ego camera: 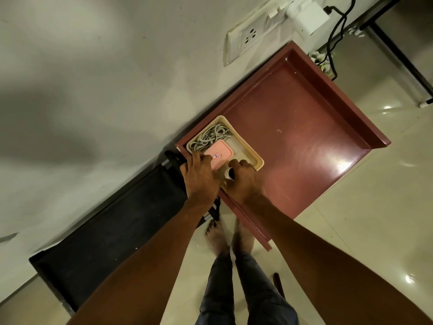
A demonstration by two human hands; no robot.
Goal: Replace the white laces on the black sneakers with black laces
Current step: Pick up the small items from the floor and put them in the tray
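Right hand (243, 181) grips roll; left hand (199, 174) touches pink box (220, 156).

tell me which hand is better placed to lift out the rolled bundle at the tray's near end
Right hand: it already curls round the white and black bundle in the cream tray. The left hand rests by the pink box.

I see a reddish-brown table (304, 127) with a raised rim, pushed against a pale wall (93, 78). On that wall sits a socket plate (246, 41) with a white adapter (307, 16) and a black cable (337, 31). A black chair (112, 231) stands beside the table on glossy cream floor tiles (386, 207).
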